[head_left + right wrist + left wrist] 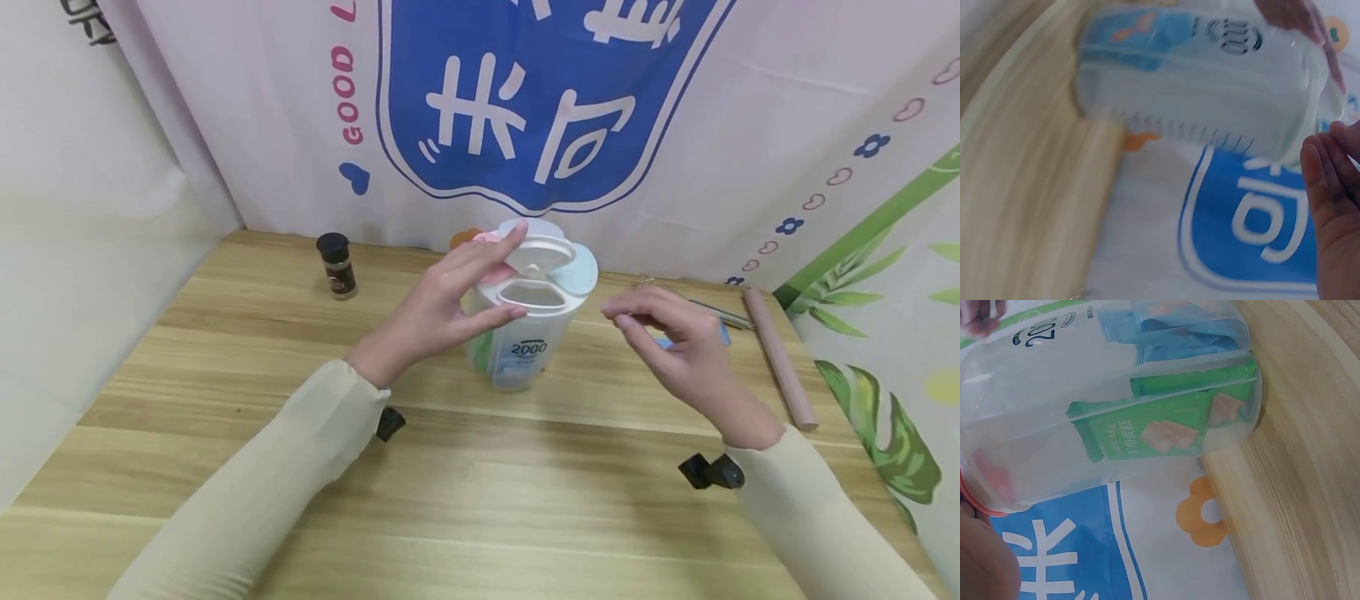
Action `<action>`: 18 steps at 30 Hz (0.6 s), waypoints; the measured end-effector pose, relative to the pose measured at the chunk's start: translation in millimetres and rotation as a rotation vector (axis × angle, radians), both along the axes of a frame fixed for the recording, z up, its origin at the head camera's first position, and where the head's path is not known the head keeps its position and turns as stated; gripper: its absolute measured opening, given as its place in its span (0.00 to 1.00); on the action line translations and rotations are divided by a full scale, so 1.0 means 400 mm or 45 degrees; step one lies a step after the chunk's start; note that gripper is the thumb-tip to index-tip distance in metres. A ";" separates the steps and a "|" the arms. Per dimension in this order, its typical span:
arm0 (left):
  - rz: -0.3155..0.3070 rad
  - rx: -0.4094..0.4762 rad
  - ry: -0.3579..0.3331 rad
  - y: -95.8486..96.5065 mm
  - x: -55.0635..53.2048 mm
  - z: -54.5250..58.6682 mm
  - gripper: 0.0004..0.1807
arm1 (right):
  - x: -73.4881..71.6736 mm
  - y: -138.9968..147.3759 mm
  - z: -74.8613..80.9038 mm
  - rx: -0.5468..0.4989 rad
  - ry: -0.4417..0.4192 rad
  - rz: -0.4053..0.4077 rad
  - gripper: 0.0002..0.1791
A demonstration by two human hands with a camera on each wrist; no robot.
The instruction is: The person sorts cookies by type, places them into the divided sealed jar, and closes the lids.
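A clear plastic storage container (525, 350) marked 2000 stands upright on the table. Its front white lid flap (542, 254) is raised over an opening, with pink and pale blue flaps beside it. Blue packets (1179, 337) and green packets (1160, 422) lie inside in separate compartments. My left hand (450, 292) rests spread on the container's top, its thumb along the front rim and a finger at the raised flap. My right hand (675, 342) hovers right of the container, thumb close to its bent fingers, with nothing visible between them.
A black-capped jar (337, 267) stands at the back left of the wooden table (450, 500). At the right lie a pinkish rod (780, 358), thin metal sticks (723, 315) and a blue piece partly hidden behind my right hand. A printed curtain (285, 150) hangs along the back edge.
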State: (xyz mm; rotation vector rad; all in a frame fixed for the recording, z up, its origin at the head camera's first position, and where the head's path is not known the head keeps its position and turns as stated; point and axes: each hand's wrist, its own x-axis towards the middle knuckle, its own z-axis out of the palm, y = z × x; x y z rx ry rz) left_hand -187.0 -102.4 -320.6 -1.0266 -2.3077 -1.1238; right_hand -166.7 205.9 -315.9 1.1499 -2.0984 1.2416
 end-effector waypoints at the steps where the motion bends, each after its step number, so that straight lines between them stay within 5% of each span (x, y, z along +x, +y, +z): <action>1: 0.001 -0.003 -0.006 0.000 0.000 0.000 0.48 | -0.002 0.017 -0.009 0.016 -0.006 -0.027 0.14; 10: 0.008 -0.010 -0.006 0.002 -0.003 -0.002 0.48 | -0.038 0.173 -0.097 0.492 -0.278 -0.364 0.09; 18: 0.004 -0.007 -0.011 0.002 -0.003 -0.003 0.48 | -0.095 0.268 -0.161 0.808 -0.490 -0.481 0.12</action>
